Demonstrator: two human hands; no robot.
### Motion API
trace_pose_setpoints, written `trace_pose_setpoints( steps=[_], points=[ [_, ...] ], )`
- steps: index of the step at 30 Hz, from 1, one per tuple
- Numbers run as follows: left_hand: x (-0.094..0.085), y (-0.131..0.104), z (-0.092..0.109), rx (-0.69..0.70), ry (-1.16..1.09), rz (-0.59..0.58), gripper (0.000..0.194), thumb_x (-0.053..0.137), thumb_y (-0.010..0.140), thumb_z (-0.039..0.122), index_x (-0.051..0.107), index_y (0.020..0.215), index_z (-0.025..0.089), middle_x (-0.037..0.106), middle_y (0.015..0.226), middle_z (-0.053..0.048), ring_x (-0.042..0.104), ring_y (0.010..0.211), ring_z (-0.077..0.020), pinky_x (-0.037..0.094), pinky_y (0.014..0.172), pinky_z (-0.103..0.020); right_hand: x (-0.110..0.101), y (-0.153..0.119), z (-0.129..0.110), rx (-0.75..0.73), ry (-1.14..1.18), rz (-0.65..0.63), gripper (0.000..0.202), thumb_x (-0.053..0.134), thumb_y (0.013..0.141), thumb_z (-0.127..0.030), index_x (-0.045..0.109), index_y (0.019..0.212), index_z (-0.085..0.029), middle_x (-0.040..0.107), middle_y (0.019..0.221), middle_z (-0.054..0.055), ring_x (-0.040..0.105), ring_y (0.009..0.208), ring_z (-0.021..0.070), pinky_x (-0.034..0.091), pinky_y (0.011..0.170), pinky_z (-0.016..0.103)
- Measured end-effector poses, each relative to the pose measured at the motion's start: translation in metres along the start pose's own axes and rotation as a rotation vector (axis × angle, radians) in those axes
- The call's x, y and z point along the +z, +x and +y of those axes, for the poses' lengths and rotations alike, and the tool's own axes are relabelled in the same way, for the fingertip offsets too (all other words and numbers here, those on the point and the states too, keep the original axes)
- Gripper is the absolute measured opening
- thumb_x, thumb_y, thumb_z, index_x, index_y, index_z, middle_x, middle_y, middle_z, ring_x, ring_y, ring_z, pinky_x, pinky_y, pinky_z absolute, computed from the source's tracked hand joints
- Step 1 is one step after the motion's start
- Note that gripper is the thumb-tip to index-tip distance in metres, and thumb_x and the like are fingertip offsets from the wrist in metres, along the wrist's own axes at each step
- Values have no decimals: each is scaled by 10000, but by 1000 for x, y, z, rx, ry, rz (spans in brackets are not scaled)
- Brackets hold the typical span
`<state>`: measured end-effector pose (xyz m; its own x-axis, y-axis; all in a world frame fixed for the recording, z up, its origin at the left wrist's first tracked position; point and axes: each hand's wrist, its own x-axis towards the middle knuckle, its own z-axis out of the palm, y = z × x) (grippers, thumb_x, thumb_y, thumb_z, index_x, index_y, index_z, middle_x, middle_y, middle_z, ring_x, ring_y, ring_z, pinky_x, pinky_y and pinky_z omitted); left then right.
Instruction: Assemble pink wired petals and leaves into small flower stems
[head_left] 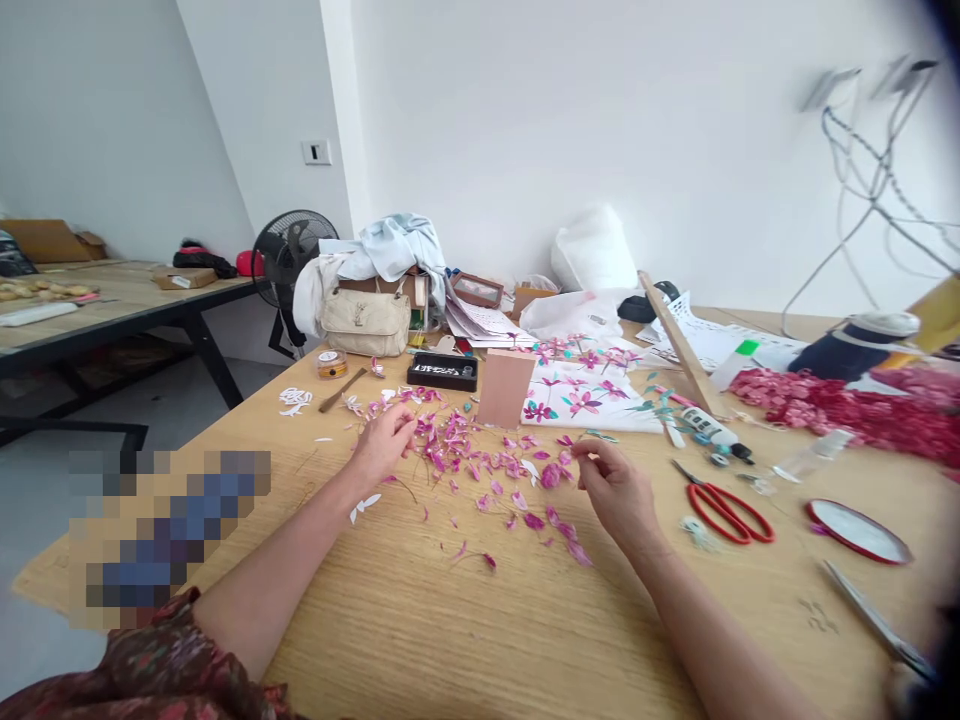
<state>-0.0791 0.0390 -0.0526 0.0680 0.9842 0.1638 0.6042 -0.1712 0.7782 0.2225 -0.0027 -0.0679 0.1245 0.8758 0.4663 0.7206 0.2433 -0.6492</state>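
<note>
Pink and purple petals (pixel 450 440) lie scattered over the middle of the wooden table (pixel 420 620). At the left edge of the petals is my left hand (pixel 384 445), its fingers curled together; whatever they hold is too small to make out. My right hand (pixel 615 490) is at the right edge of the pile, thumb and forefinger pinched beside a magenta petal (pixel 566 440); what lies between them cannot be made out. White leaf-shaped pieces (pixel 365 506) rest near my left wrist. A pinkish board (pixel 506 388) stands upright behind the petals, beside a flower-patterned sheet (pixel 592 400).
Red-handled scissors (pixel 727 512), a bottle (pixel 709 427), a red-rimmed dish (pixel 859 530) and metal scissors (pixel 877 620) lie at the right. Behind are a black tray (pixel 442 372), a beige bag (pixel 365 322) and a wooden bar (pixel 679 345). Dark pink flowers (pixel 840 410) lie at the far right.
</note>
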Motion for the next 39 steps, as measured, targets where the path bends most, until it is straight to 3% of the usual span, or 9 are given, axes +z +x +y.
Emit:
trace_pose_setpoints(
  steps=[5,9,14,17,20,24,30,34,39],
  points=[
    [-4,-4,10,105,69,12,125,414,766,284,488,792,187,540,599,31,509,512,-105,384,524,-210,3,-2,-7,-107,-80,-2,192,359,771,-225,548,767,-190,601,680,33,561,558,153,408,545,247],
    [-18,-10,17,130,189,8,171,412,759,276,521,862,194,598,717,8,534,572,-119,391,562,-220,-5,1,-11,-162,-120,-22,222,348,759,-211,570,761,-201,617,787,46,579,708,166,415,631,249],
    [-36,-16,9,106,324,6,203,399,745,259,539,877,193,616,789,-10,568,705,-156,400,637,-241,-50,17,11,-33,-212,100,218,389,709,-242,593,760,-182,624,723,69,566,636,199,396,583,292],
    [-39,-16,-3,80,391,-23,235,376,744,253,541,898,187,607,753,-9,563,686,-161,395,629,-244,-88,18,33,126,-353,45,157,451,648,-234,601,672,-194,592,563,35,534,523,195,362,505,281],
    [-38,-16,-14,58,424,-54,289,373,752,278,528,978,185,577,680,5,550,654,-166,384,614,-244,-123,-3,54,263,-560,-21,165,462,659,-239,624,687,-214,610,601,31,544,546,199,360,507,280],
    [-35,-16,-19,46,405,-82,377,396,757,335,472,1095,189,537,645,22,523,611,-155,359,556,-217,-156,-63,73,349,-781,19,209,428,715,-287,620,760,-215,641,803,63,585,664,224,385,536,295],
    [-36,-18,-6,-55,414,-110,162,410,751,313,522,839,235,583,654,75,525,639,-119,339,575,-167,-180,-144,84,355,-973,-11,289,381,761,-359,623,821,-215,619,951,85,589,770,252,424,655,342],
    [-35,-17,-9,-49,499,-111,137,428,739,329,532,777,249,601,685,93,521,670,-118,332,590,-163,-184,-158,96,440,-965,-13,296,384,775,-366,612,887,-213,617,973,81,597,781,243,431,626,325],
    [-37,-12,-28,72,477,-180,207,400,770,369,554,817,238,622,803,59,532,763,-131,364,689,-192,-181,-146,101,461,-987,-25,274,382,787,-288,595,929,-186,618,963,101,593,826,249,430,657,319]
  ],
)
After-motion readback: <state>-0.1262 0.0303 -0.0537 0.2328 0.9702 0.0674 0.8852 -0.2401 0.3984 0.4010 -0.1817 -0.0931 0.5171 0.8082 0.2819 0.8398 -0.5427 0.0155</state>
